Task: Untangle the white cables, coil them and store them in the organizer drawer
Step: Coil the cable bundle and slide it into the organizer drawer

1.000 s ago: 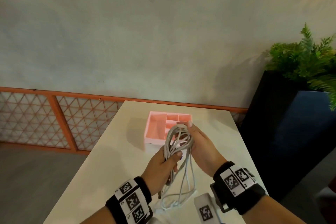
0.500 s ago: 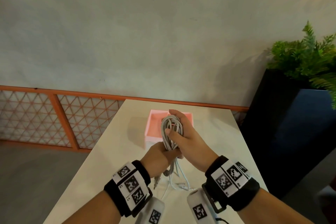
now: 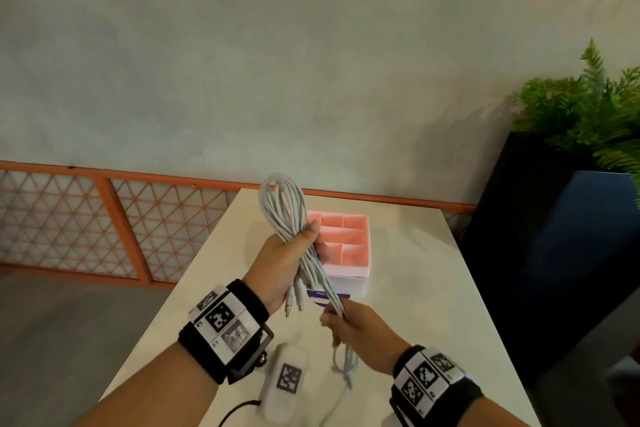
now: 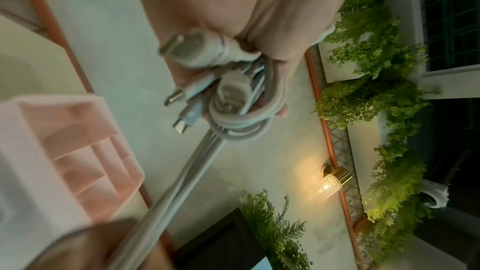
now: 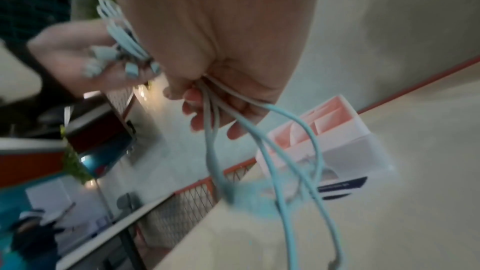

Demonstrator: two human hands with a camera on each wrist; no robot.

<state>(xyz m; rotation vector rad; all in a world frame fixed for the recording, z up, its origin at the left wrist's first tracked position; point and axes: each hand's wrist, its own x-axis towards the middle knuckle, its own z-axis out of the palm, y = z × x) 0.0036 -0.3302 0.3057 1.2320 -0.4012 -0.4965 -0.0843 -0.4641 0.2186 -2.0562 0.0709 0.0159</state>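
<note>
A bundle of white cables is held up above the table. My left hand grips its looped part, with loops rising above the fist and several plugs hanging below; the left wrist view shows the plugs and coils in the palm. My right hand grips the trailing strands lower down, stretched taut from the left hand. Loose cable ends drop from the right fist to the table; the right wrist view shows the strands leaving the fingers. The pink organizer drawer with divided compartments sits behind the hands.
The white table has its far edge at an orange lattice railing. A dark planter with a green fern stands to the right. A white tagged device hangs under my left wrist.
My left hand has lifted the looped bundle up and left. My right hand has let go of the loops and slid down the strands toward me, pulling them taut.
</note>
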